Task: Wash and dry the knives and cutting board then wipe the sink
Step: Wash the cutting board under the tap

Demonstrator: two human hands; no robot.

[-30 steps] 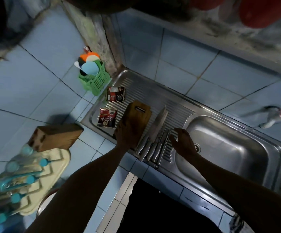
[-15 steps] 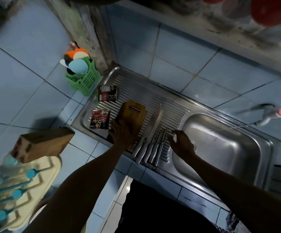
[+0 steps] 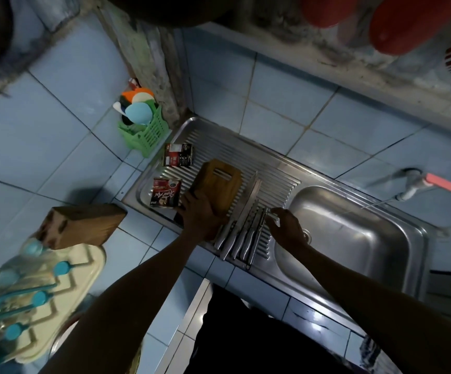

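The left hand (image 3: 200, 215) is lying over the near edge of the wooden cutting board (image 3: 219, 188), fingers spread and bent over it; it looks to be steadying or taking hold of the board, though a full grip cannot be told from this angle. The board is resting on the ribbed drainboard (image 3: 278, 182), probably so that water can be running off toward the basin. The right hand (image 3: 286, 228) is reaching in at the blade end of the knives (image 3: 241, 233), its fingertips (image 3: 274, 215) seemingly touching or pinching 1 blade; whether anything is truly gripped cannot be told. About 5 knives are lying side by side just right of the board, handles toward the person, likely grouped for easy picking. The sink basin (image 3: 354, 233) is sitting to the right, and the tap (image 3: 418, 183) is projecting from the tiled wall. 2 sachets (image 3: 166, 195) are lying on the drainboard's left part. Farther left, a wooden knife block (image 3: 83, 224) is lying on the tiled counter.
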